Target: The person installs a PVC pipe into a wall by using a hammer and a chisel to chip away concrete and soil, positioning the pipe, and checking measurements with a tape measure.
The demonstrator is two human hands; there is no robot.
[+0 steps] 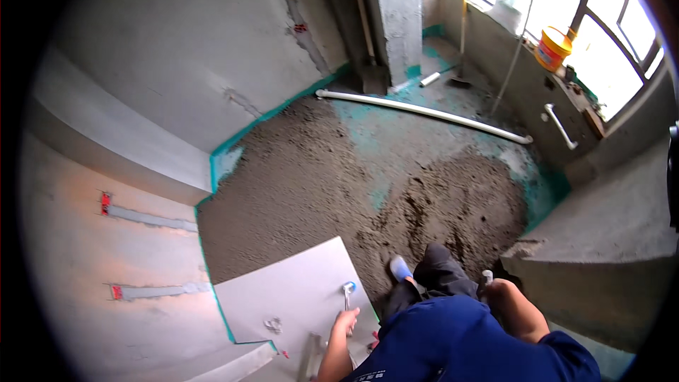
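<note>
Rough mortar floor (283,184); left hand (346,320) closed round mallet (349,288) over pale tile (290,286); right hand (499,288) indistinct, grip cannot be told.

At the person's left, a floor tile (290,286) is lying at the near end of a mortar bed (283,177), and the left hand (346,320) is holding a mallet (349,288) over its right part. A mortar heap (460,198) is lying right of the bed. Beyond both, a pipe (424,110) is stretching across the floor (371,138). Behind that, a shovel (374,76) is standing left of a pillar (398,21), and a pipe offcut (429,79) is lying to the pillar's right. At far right, a bucket (554,48) is sitting on the windowsill (574,99).
</note>
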